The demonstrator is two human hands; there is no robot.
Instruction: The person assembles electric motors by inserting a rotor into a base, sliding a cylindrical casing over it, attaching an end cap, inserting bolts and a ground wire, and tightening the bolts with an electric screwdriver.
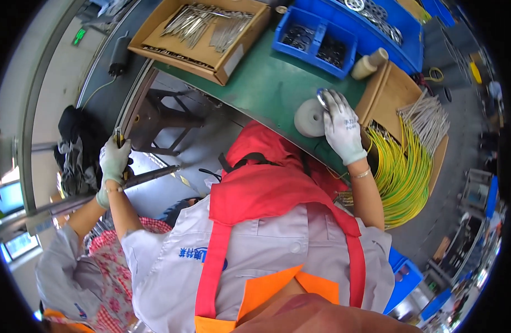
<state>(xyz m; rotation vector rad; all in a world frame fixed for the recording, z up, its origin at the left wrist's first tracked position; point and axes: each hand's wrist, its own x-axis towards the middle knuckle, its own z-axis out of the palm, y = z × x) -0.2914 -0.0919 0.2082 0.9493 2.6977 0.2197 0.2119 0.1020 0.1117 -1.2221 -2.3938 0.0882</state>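
Holding metal piece (pixel 321 99) at fingertips (pixel 329 95), right hand (pixel 342 125) beside grey roll (pixel 307 120).

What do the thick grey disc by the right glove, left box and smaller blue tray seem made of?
Grey disc: plastic or metal; its dull surface leaves that open. Box: matt cardboard, by its thin brown walls. Tray: probably plastic, with slight sheen and even colour.

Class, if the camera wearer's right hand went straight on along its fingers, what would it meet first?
Probably the blue divided bin ahead of the right hand, though depth is unclear.
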